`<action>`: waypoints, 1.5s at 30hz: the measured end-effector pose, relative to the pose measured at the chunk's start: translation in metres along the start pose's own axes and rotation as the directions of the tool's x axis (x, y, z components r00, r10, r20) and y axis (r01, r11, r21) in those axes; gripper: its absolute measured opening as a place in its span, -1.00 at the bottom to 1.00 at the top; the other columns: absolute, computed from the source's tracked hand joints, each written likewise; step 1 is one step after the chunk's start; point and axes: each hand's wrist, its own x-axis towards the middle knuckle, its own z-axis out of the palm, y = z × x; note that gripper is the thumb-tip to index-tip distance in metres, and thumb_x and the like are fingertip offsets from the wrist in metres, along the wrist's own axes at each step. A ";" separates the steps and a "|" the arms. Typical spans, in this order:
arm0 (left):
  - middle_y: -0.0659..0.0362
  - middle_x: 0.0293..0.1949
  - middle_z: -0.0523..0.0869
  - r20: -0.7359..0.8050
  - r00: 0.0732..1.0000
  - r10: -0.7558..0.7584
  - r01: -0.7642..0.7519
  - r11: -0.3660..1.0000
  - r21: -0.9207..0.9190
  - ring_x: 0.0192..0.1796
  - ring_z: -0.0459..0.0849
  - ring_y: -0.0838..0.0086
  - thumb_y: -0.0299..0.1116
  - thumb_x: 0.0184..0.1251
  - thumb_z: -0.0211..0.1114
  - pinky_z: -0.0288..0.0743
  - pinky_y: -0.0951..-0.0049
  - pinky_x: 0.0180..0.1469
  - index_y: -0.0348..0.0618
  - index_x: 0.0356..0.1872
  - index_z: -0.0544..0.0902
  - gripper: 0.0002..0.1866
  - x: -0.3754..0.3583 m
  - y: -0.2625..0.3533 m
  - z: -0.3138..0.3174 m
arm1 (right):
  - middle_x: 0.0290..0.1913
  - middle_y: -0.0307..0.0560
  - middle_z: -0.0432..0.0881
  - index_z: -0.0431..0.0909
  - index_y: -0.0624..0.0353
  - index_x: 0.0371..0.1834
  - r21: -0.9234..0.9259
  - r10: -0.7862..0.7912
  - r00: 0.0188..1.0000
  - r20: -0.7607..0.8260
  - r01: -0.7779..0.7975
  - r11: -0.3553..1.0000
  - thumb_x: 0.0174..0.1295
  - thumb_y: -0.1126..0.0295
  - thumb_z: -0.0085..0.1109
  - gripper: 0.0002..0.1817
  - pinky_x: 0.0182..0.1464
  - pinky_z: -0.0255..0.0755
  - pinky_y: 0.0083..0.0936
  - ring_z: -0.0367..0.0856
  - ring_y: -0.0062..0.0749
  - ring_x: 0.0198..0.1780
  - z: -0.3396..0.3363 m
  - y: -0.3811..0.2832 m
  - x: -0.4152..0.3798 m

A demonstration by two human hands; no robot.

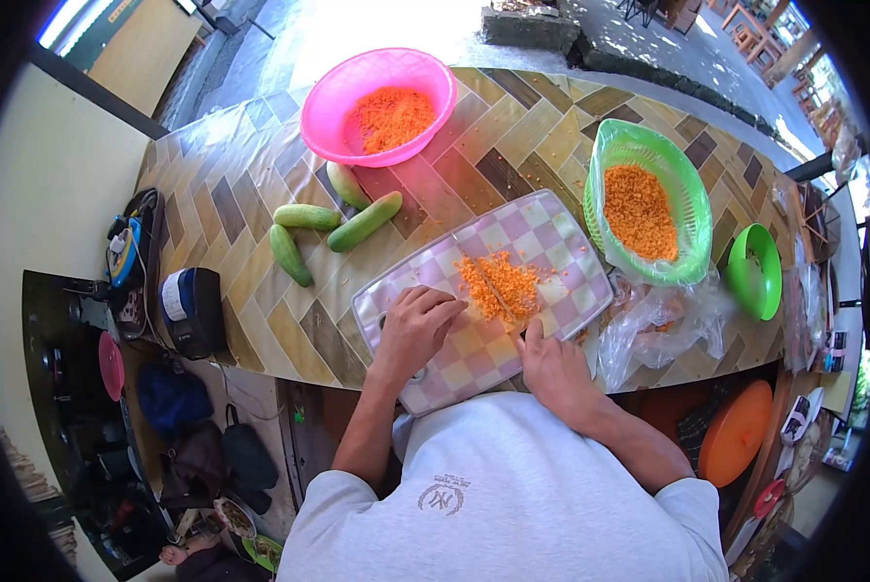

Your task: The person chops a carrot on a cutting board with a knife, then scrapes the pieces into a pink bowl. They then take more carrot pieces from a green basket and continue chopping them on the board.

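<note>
Finely chopped orange carrot point(498, 286) lies in a heap on a pink-and-white checked cutting board point(551, 233). My right hand point(554, 369) is closed around the handle of a knife point(493, 289), whose thin blade points up and left through the heap. Just left of the carrot, my left hand point(418, 328) rests over the board with its fingers bent and reaching toward the pile. Nothing shows in its grasp. Small carrot bits are scattered around the heap.
Beyond the board are several cucumbers point(365, 221) and a pink basin point(314, 131) of chopped carrot. To the right stand a plastic-lined green basket point(692, 209) with more carrot, a clear plastic bag point(639, 339) and a green bowl point(767, 276). A black device point(197, 315) sits left.
</note>
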 end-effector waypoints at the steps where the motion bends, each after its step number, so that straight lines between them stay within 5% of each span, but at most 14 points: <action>1: 0.22 -0.22 0.74 0.001 1.000 -0.008 0.008 1.000 -0.011 -0.15 0.67 0.35 -0.53 0.05 0.39 0.53 0.31 -0.02 -0.11 -0.20 0.74 -0.76 -0.001 0.000 0.001 | -0.52 0.23 0.66 0.32 0.29 -0.19 -0.003 0.005 1.000 0.002 -0.005 1.000 0.52 0.21 -0.12 -0.69 -0.33 0.60 -0.06 0.72 0.13 -0.40 -0.001 0.000 -0.001; 11: 0.14 -0.18 0.75 -0.072 0.995 -0.073 0.061 0.984 -0.165 -0.20 0.76 0.28 -0.58 0.12 0.36 0.65 0.34 -0.20 -0.14 -0.15 0.73 -0.75 0.002 0.007 0.005 | -0.55 0.22 0.64 0.29 0.29 -0.18 0.063 -0.015 1.000 0.025 0.013 0.998 0.50 0.23 -0.07 -0.71 -0.40 0.55 0.00 0.70 0.17 -0.44 -0.018 -0.010 -0.008; 20: 0.17 -0.44 0.72 -0.075 0.988 -0.134 0.120 0.980 -0.161 -0.47 0.70 0.36 -0.50 0.18 0.40 0.55 0.41 -0.44 -0.13 -0.20 0.74 -0.84 0.004 0.011 -0.001 | -0.51 0.22 0.65 0.29 0.30 -0.17 0.042 -0.035 0.999 0.042 0.033 0.999 0.52 0.21 -0.10 -0.69 -0.36 0.55 0.02 0.69 0.19 -0.44 -0.012 -0.008 0.000; 23: 0.16 -0.46 0.74 0.007 0.991 -0.130 0.130 0.982 -0.137 -0.50 0.69 0.46 -0.51 0.18 0.41 0.54 0.46 -0.43 -0.17 -0.22 0.76 -0.86 0.001 0.011 -0.005 | -0.53 0.21 0.65 0.29 0.29 -0.17 0.022 -0.045 0.999 0.010 0.045 0.999 0.51 0.21 -0.10 -0.70 -0.37 0.55 0.01 0.68 0.19 -0.44 0.007 0.002 0.002; 26: 0.16 -0.50 0.72 -0.029 0.999 -0.014 0.012 0.999 -0.050 -0.49 0.68 0.38 -0.44 0.21 0.41 0.53 0.40 -0.38 -0.17 -0.29 0.75 -0.91 0.005 0.012 -0.003 | -0.54 0.21 0.64 0.29 0.28 -0.18 0.065 -0.054 0.998 -0.015 0.054 0.996 0.51 0.21 -0.09 -0.70 -0.38 0.54 0.02 0.68 0.20 -0.45 -0.001 -0.002 0.003; 32: 0.16 -0.53 0.67 -0.047 0.999 -0.011 0.005 0.992 -0.130 -0.43 0.66 0.28 -0.39 0.26 0.34 0.48 0.31 -0.17 -0.18 -0.41 0.69 -0.89 0.003 0.016 0.004 | -0.54 0.18 0.65 0.31 0.30 -0.20 0.053 -0.065 0.998 0.023 0.064 0.997 0.50 0.22 -0.08 -0.70 -0.38 0.61 -0.11 0.73 0.07 -0.42 -0.008 -0.007 -0.001; 39: 0.21 -0.30 0.67 -0.085 0.996 0.001 -0.004 0.999 -0.033 -0.18 0.66 0.34 -0.42 0.11 0.41 0.44 0.26 0.01 -0.06 -0.41 0.73 -0.97 0.014 0.025 -0.003 | -0.50 0.31 0.63 0.33 0.28 -0.07 0.200 0.001 1.000 -0.016 0.002 0.980 0.49 0.22 -0.06 -0.71 -0.35 0.57 -0.01 0.69 0.20 -0.42 -0.031 0.003 0.002; 42: 0.24 -0.18 0.66 -0.004 1.000 0.005 -0.005 1.000 0.012 -0.10 0.65 0.34 -0.46 0.06 0.43 0.43 0.27 0.05 0.00 -0.29 0.75 -0.84 0.015 0.020 0.000 | -0.56 0.17 0.59 0.33 0.24 0.02 0.566 -0.073 0.996 -0.052 0.090 0.819 0.49 0.23 -0.07 -0.72 -0.47 0.54 -0.16 0.64 0.01 -0.57 -0.022 0.024 0.005; 45: 0.23 -0.12 0.66 0.037 0.999 0.011 -0.013 0.999 0.052 -0.06 0.64 0.31 -0.52 0.01 0.42 0.41 0.25 0.09 0.06 -0.12 0.74 -0.65 0.014 0.022 0.008 | -0.61 -0.10 0.47 0.33 0.20 0.03 0.894 -0.055 0.939 0.341 -0.305 0.328 0.50 0.21 -0.08 -0.73 -0.56 0.48 -0.35 0.51 -0.33 -0.68 -0.027 0.031 0.001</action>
